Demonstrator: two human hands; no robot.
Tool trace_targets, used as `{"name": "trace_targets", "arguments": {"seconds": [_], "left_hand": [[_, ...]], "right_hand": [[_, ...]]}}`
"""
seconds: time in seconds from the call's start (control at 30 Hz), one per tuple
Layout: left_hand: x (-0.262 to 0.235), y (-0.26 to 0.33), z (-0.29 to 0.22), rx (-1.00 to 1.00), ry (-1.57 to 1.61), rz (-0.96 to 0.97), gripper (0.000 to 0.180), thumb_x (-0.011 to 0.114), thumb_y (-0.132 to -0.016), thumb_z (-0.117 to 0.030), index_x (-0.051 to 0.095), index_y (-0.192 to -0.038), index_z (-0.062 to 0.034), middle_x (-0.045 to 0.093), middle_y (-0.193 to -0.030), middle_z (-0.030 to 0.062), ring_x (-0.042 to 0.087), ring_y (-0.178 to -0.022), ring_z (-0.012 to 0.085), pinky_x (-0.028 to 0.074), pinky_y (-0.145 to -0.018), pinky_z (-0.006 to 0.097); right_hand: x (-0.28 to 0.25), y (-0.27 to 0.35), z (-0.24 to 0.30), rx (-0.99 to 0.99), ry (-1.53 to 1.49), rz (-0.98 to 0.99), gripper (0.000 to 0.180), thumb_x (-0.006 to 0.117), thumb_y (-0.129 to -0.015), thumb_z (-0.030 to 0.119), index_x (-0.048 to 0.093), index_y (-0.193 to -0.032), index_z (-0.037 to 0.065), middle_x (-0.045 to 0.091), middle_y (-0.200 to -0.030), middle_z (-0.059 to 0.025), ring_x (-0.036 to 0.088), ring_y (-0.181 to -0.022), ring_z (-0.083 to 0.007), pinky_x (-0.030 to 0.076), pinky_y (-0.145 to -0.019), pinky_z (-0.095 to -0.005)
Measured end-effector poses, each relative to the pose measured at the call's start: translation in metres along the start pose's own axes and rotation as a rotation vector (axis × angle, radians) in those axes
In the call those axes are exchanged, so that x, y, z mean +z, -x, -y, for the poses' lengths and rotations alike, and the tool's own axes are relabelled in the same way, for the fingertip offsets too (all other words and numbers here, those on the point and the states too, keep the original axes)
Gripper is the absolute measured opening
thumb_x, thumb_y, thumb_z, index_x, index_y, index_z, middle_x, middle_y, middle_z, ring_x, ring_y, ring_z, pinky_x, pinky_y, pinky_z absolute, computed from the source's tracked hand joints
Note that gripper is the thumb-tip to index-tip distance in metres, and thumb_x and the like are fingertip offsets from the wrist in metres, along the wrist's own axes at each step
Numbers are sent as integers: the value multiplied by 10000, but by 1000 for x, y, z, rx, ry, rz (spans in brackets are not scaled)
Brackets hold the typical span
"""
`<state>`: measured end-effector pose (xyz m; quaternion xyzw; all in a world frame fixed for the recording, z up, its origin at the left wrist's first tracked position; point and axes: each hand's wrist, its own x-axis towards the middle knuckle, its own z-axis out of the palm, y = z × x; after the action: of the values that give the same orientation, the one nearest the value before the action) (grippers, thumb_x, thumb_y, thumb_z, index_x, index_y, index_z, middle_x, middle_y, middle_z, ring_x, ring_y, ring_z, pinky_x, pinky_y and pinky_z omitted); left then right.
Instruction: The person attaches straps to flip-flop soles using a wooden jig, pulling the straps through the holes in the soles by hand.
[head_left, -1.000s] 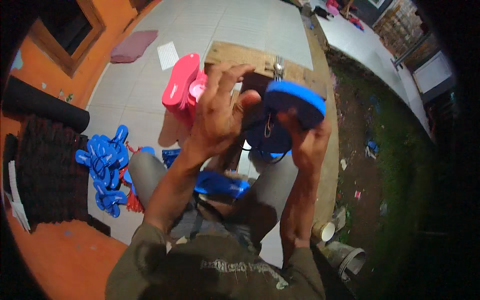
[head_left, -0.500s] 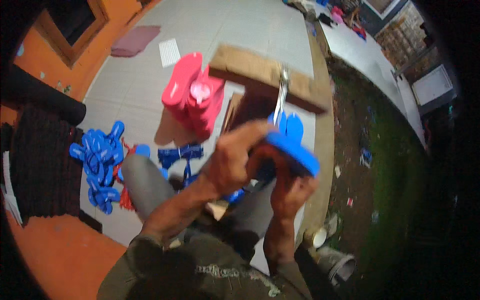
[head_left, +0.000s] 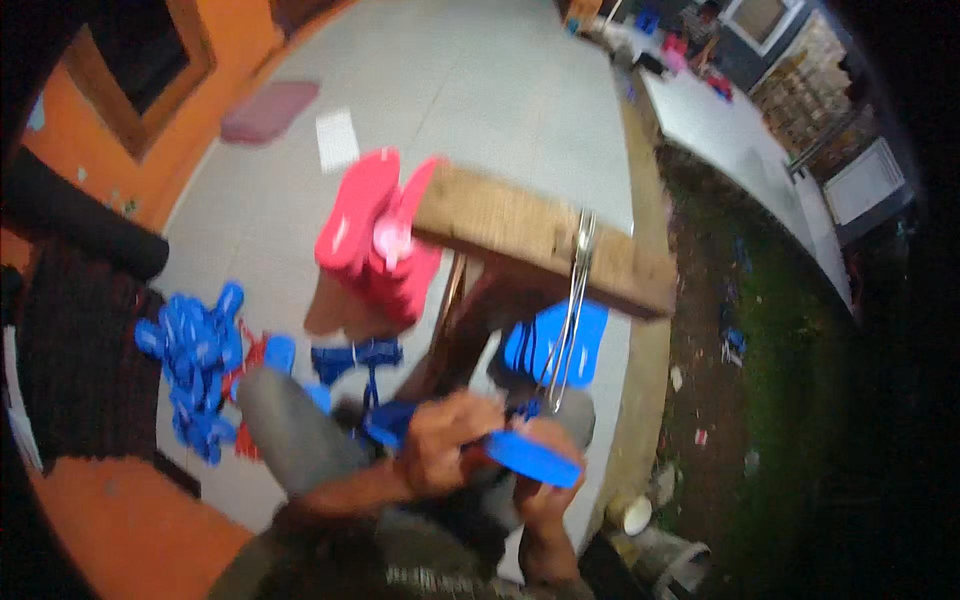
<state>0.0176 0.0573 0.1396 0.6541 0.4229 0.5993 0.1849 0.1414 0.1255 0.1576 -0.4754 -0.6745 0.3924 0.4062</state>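
Observation:
Low over my lap, a blue flip-flop sole (head_left: pixel 535 460) lies tilted between my hands. My right hand (head_left: pixel 548 490) grips its right part from below. My left hand (head_left: pixel 450 440) has curled fingers closed at its left end; what lies inside them is partly hidden and blurred. Just left of those fingers shows another blue piece (head_left: pixel 388 425). Beyond my hands a wooden beam (head_left: pixel 530 225) stands on a post, with a thin metal tool (head_left: pixel 572 310) of long rods hanging over its edge. Blue soles (head_left: pixel 575 345) lie on the floor under the beam's right part.
Pink soles (head_left: pixel 360 215) stand stacked left of the beam. On the left are a heap of blue straps (head_left: pixel 195 350), red straps (head_left: pixel 250 375) and dark blue straps (head_left: pixel 355 357). A white cup (head_left: pixel 630 515) is at the lower right, by the floor's edge. A person (head_left: pixel 700 30) sits far off.
Both hands have come down and back toward my lap with the blue sole. My view has shifted, so the beam appears lower and more blue soles show beneath it.

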Motion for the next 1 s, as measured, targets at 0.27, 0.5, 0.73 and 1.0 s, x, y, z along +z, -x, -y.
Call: {"name": "trace_targets", "arguments": {"seconds": [0.27,0.5,0.73,1.0], "left_hand": [[19,46,-22,208,-29,-198,322,698,-709,-184,485,-892,-24,494,-856,143,533,-728,282,465,-642,424],[7,52,-27,-108,-478,-13,207,695,-689,-128,518,-730,-28,507,-644,82,501,-572,257,409,-515,332],[-1,92,-45,-663,89,188,196,619,-785,-168,519,-725,-11,473,-589,79,460,-526,149,369,-495,292],[-14,91,-17,-629,-157,120,229,633,-775,-198,552,-856,1,499,-605,88,499,-549,161,416,-554,289]], "right_hand": [[-41,107,-24,-265,-625,159,213,580,-788,151,586,-895,-33,599,-884,-147,604,-805,-270,495,-731,-382],[-7,98,-9,188,-537,-42,328,677,-703,-17,578,-1015,-11,620,-953,-89,582,-885,-164,449,-805,-297],[-5,79,-31,256,-425,-9,180,706,-689,40,603,-836,21,606,-795,-29,559,-732,-109,437,-682,-241],[22,89,-51,359,-596,217,187,676,-758,160,612,-859,16,610,-800,-32,552,-702,-99,442,-659,-235]]}}
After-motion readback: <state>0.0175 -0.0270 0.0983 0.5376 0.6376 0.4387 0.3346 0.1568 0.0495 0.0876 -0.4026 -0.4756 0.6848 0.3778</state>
